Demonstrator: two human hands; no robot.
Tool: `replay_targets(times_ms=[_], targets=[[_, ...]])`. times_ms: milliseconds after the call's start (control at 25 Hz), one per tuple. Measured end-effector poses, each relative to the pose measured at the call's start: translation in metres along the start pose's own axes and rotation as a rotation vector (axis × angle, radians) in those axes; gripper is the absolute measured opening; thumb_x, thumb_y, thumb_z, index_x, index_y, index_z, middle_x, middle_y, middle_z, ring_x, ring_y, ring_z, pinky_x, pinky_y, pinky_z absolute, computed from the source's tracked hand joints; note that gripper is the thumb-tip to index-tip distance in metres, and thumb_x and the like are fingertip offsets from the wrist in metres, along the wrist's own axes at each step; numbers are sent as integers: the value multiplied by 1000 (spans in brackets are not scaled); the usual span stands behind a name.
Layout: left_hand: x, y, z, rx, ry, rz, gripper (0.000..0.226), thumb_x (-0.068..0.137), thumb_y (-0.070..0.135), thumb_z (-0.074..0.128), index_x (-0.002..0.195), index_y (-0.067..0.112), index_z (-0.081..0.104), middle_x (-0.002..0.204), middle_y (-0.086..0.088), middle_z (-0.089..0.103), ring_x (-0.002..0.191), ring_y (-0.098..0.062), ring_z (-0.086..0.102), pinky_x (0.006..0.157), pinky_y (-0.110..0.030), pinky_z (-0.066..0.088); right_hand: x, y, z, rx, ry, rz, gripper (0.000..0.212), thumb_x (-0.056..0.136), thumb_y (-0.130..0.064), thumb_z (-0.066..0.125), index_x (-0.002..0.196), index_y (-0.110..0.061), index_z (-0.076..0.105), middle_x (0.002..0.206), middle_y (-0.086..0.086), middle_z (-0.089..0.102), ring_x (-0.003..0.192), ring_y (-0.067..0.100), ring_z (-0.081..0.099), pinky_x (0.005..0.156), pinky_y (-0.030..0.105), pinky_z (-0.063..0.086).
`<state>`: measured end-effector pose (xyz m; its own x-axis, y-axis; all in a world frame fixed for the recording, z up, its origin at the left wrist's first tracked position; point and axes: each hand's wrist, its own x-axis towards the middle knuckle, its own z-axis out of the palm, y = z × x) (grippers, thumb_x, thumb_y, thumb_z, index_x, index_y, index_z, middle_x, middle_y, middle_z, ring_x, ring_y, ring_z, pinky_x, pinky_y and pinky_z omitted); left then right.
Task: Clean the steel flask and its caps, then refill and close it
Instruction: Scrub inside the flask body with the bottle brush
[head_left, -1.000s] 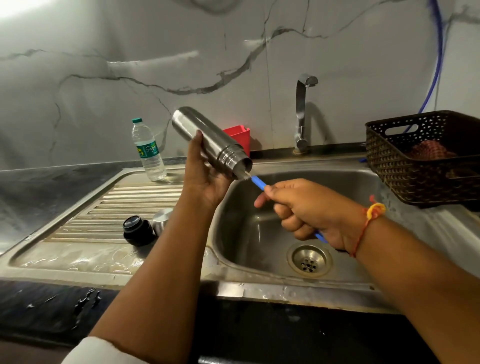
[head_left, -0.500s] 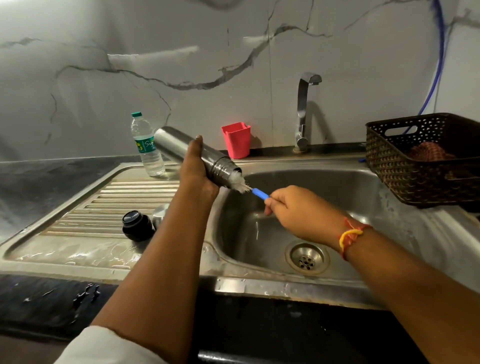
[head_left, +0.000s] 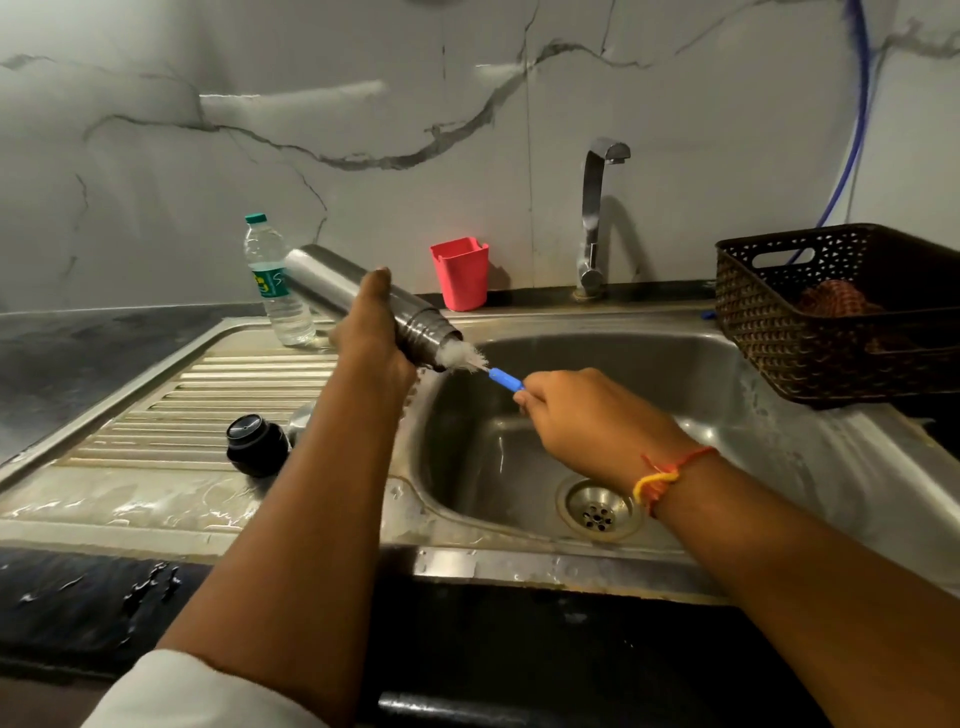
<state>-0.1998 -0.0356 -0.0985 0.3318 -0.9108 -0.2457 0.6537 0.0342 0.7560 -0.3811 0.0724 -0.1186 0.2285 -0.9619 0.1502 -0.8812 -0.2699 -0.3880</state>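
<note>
My left hand (head_left: 371, 332) grips the steel flask (head_left: 322, 278) around its middle, holding it tilted with the open mouth pointing down-right over the sink basin (head_left: 675, 395). My right hand (head_left: 587, 421) holds the blue handle of a bottle brush (head_left: 504, 378). The brush's white bristles (head_left: 465, 357) stick partly out of the flask mouth. A black inner cap (head_left: 255, 444) stands on the ribbed drainboard (head_left: 182, 415). Beside it, mostly hidden behind my left forearm, lies a steel outer cap (head_left: 300, 423).
A plastic water bottle (head_left: 275, 283) stands at the back of the drainboard. A red plastic cup (head_left: 461, 273) and the tap (head_left: 595, 213) stand behind the basin. A dark woven basket (head_left: 831, 312) sits at the right. The drainboard's front is wet.
The brush has been pulled out of the flask, so its bristles show at the mouth. The flask has dropped lower and lies flatter. My right hand has drawn back to the right.
</note>
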Motion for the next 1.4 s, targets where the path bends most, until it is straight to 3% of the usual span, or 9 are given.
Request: replay_targets(times_ms=[240,360,520,640,760,880,960,1240,1400], targets=[[-13,-16,6,57,-156,-45,80,78,40,85,139,13,41,120,-19,67,89,-34,76,69,-48,62,7,-4,3,134,41,45,28,103,-37,40,96,-22,62,73,-1,56,63,17,54,55,30,37],[-21,-13,9,-19,-307,-46,64,91,45,68,140,9,47,125,-19,65,105,-32,71,86,-50,61,3,8,-9,633,-23,122,32,103,-33,42,94,-16,68,58,-5,44,46,9,38,46,25,27],[-22,-21,6,-109,-483,-117,60,92,39,65,141,7,50,133,-22,58,121,-37,63,100,-52,53,-3,13,-22,1476,-387,302,30,104,-33,42,104,-10,62,56,-8,24,41,3,17,36,17,13],[-20,-24,5,-216,-592,-195,76,88,38,73,146,2,42,136,-22,57,128,-39,59,106,-49,50,-4,13,-23,1751,-644,361,29,102,-34,44,102,-12,63,53,-10,25,35,1,21,30,13,18],[-22,-25,8,-172,-521,-175,79,84,40,78,145,4,41,113,-18,66,96,-29,71,86,-41,60,-2,5,-12,1423,-551,356,32,104,-35,41,103,-11,62,55,-8,27,38,3,21,31,16,20],[-18,-25,11,8,-306,-124,61,86,37,77,129,4,51,94,-12,67,76,-24,70,73,-38,62,4,-6,0,580,-129,206,34,104,-32,41,100,-11,67,59,-3,44,44,10,39,39,22,28],[-8,-17,7,53,-175,-115,60,84,37,79,128,5,53,97,-11,67,76,-25,70,75,-43,62,3,-1,-2,206,-57,107,31,103,-33,42,99,-15,67,72,0,55,61,15,50,49,26,34],[-11,-17,7,129,-107,-134,45,87,34,76,112,4,54,84,-9,64,65,-22,65,56,-35,59,6,-6,1,12,-16,58,26,103,-37,40,99,-23,61,91,8,63,70,22,53,59,31,36],[0,-5,3,41,-31,-19,66,81,37,83,130,10,47,105,-12,69,73,-26,73,63,-42,61,6,3,-2,6,-15,45,26,103,-39,38,86,-27,53,80,1,57,67,17,53,54,32,35]])
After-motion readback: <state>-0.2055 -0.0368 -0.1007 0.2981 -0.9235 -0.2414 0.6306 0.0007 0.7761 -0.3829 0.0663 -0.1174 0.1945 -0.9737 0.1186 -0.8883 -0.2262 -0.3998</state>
